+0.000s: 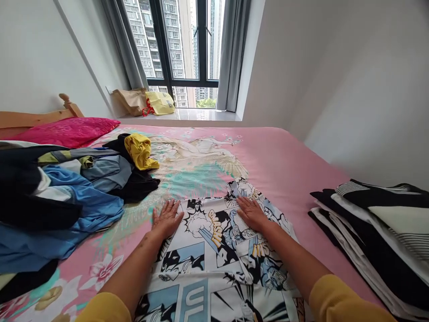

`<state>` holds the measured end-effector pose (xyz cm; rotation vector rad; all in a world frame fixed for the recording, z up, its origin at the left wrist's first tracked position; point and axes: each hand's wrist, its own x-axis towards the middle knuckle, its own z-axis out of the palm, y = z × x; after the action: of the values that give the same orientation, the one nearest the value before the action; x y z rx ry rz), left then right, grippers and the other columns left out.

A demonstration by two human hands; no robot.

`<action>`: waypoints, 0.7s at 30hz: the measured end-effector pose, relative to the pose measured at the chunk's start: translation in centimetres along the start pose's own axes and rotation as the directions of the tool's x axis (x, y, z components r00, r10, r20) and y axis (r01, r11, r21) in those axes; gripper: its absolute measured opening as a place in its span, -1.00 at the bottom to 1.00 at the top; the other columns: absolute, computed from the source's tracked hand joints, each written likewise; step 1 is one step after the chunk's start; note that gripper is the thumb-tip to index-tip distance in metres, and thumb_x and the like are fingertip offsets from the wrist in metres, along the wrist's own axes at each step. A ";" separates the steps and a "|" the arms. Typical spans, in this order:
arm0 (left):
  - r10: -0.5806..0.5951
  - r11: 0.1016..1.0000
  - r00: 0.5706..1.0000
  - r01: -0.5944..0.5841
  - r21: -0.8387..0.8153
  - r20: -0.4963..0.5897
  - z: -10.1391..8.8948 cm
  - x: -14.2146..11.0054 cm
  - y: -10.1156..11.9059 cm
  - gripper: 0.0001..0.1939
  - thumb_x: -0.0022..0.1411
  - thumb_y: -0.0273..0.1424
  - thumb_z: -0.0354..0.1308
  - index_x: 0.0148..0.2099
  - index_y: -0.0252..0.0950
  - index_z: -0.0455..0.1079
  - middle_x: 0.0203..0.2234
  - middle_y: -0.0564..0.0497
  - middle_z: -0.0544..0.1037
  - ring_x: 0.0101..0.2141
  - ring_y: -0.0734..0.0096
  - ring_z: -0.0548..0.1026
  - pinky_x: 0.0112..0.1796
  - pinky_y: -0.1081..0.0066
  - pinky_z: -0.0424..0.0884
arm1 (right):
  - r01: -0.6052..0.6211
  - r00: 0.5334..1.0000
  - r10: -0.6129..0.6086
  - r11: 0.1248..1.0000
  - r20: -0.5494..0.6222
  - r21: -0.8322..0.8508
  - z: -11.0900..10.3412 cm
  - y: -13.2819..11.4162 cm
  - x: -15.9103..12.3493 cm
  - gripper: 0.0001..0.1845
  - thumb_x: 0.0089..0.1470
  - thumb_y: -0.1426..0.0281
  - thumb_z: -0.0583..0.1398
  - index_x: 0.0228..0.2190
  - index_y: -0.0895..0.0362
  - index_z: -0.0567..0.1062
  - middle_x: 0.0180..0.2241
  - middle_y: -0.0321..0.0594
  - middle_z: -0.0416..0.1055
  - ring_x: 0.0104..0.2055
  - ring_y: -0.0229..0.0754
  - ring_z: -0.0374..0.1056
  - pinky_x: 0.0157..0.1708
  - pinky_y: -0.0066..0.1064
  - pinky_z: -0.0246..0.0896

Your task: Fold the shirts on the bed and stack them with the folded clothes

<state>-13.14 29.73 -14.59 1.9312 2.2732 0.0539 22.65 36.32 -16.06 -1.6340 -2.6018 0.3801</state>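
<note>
A white garment with a comic-strip print (214, 237) in black, blue and yellow lies spread on the bed in front of me. It looks like a shirt; its near end runs out of view at the bottom. My left hand (167, 218) lies flat at the garment's left edge, fingers stretched out, partly on the bedsheet. On the upper right of the cloth my right hand (250, 213) rests palm down with fingers extended. A part of the garment near that hand is folded over, and some creases show there. Neither hand grasps the fabric.
To the left is a loose heap of clothes (83, 179), with a yellow garment (139, 150) on top. A folded stack of clothes (375, 228) sits at the right. Behind are a red pillow (73, 130), a paper bag (129, 99) and a yellow bag (161, 103) on the windowsill.
</note>
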 end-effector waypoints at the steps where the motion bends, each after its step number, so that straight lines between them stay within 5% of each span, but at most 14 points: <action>1: -0.024 1.000 0.999 0.024 0.000 -0.027 0.2 0.9 -0.5 -0.38 0.29 -0.09 -0.28 0.34 -0.14 -0.09 0.32 0.02 -0.13 0.30 0.18 -0.19 0.15 -0.21 -0.39 | -0.039 0.999 0.039 0.999 -0.028 -0.017 0.1 0.6 1.1 -0.37 0.23 0.12 -0.22 0.26 0.05 -0.05 0.31 -0.29 -0.21 0.35 -0.15 -0.35 0.27 -0.03 -0.52; 8: 0.018 0.993 0.973 -0.044 -0.108 -0.231 1.5 4.4 -2.8 -0.53 0.27 -0.25 -0.15 0.21 -0.09 0.20 0.23 -0.01 0.18 0.22 0.13 0.08 0.16 -0.20 -0.31 | -0.361 0.913 0.363 0.931 -0.188 0.048 -0.1 2.6 8.0 -0.31 0.17 0.12 -0.10 0.26 0.10 -0.07 0.32 -0.18 -0.28 0.34 -0.05 -0.36 0.23 0.11 -0.45; 14: 0.026 0.976 0.950 -0.091 -0.197 -0.312 1.5 4.5 -3.5 -0.61 0.11 -0.39 0.01 0.00 -0.11 0.41 0.00 -0.03 0.40 0.05 0.16 0.29 0.18 -0.04 -0.16 | -0.457 0.856 0.507 0.834 -0.101 0.311 -2.4 5.3 12.1 0.18 -0.40 0.09 0.33 0.23 0.08 -0.01 0.21 0.06 0.04 0.24 0.21 -0.08 0.11 0.13 -0.11; 17: 0.012 0.977 0.971 -0.063 -0.204 -0.239 0.5 4.8 -3.1 -0.58 0.06 -0.42 0.04 0.00 -0.09 0.42 -0.05 -0.04 0.42 0.02 0.13 0.30 0.15 -0.02 -0.08 | -0.437 0.845 0.531 0.758 -0.068 0.484 -3.2 5.3 12.7 0.03 -0.53 0.26 0.37 0.08 0.12 0.23 0.01 0.08 0.30 0.10 0.29 0.13 -0.05 0.09 0.09; 21: -0.007 0.978 0.995 -0.015 -0.208 -0.104 -2.1 5.4 -2.3 -0.59 -0.05 -0.47 0.08 -0.10 -0.15 0.48 -0.13 -0.05 0.48 -0.04 0.10 0.36 0.02 0.10 0.17 | -0.332 0.876 0.475 0.720 -0.083 0.610 -3.9 4.4 11.0 -0.46 -0.39 0.31 0.28 -0.23 0.15 0.44 -0.31 -0.12 0.45 -0.17 0.07 0.34 -0.25 -0.20 0.24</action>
<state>-16.49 34.85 -13.37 1.8646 2.2248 0.3867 22.29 48.68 -14.31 -1.8408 -1.6774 0.8446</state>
